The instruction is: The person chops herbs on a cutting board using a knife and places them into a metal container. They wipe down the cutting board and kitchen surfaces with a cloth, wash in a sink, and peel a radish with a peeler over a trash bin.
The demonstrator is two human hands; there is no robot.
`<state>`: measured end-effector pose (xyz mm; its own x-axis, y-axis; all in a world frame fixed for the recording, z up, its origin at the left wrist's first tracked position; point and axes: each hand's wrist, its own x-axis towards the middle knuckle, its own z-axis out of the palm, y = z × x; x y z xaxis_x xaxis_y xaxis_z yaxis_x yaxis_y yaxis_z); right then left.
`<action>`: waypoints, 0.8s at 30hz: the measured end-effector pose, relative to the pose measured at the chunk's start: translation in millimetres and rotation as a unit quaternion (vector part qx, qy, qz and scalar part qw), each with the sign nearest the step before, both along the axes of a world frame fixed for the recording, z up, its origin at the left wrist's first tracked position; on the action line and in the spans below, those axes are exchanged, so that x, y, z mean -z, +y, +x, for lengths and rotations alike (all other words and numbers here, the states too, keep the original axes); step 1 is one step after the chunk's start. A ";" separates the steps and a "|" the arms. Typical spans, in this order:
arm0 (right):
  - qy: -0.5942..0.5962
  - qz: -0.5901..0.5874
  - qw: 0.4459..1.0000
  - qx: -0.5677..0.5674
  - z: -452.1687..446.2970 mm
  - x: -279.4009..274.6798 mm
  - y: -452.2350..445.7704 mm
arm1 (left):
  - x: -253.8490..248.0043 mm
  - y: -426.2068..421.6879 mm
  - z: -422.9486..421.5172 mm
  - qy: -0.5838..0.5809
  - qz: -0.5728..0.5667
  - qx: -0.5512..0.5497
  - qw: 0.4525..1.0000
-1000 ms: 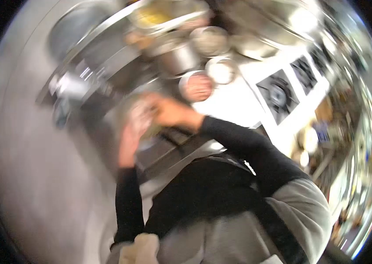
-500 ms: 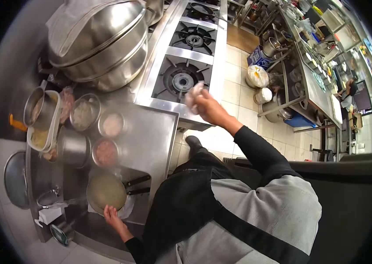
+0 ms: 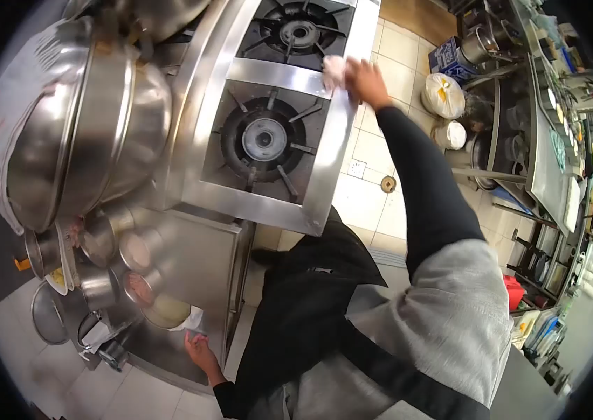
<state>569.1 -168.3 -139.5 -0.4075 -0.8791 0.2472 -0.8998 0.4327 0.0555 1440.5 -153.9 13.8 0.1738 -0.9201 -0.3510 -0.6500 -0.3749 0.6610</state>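
Wad [image 3: 334, 73], white: right hand [image 3: 366, 80], at stove [image 3: 275, 75] | left hand [image 3: 202, 352]: near pan [image 3: 168, 311]

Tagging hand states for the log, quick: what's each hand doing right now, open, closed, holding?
Left hand: too small to tell whether open or closed.
Right hand: closed, holding a bunched white cloth.

Right hand [image 3: 368, 82] outstretched, left hand [image 3: 203, 355] perhaps curled
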 end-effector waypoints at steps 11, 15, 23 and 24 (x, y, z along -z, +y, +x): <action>-0.430 -0.062 0.873 -0.220 247.3 -8.9 104.4 | -12.6 -12.7 -86.4 0.060 -0.143 0.019 0.988; -0.352 -0.023 0.917 -0.188 103.6 -38.1 47.9 | -47.0 -53.3 -177.8 0.137 -0.182 0.074 0.971; -0.352 -0.005 0.906 -0.234 17.4 23.7 24.2 | -54.6 -64.1 -376.6 0.171 -0.182 0.103 0.963; -0.316 -0.012 0.895 -0.313 4.1 12.1 27.1 | -42.0 -58.8 -397.1 0.185 -0.174 0.087 0.963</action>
<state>573.2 -141.2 -151.7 0.0985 -0.9816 0.1636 -0.8145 -0.1740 -0.5535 1043.4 -212.7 55.8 -0.0709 -0.9972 -0.0245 -0.3790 0.0042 0.9254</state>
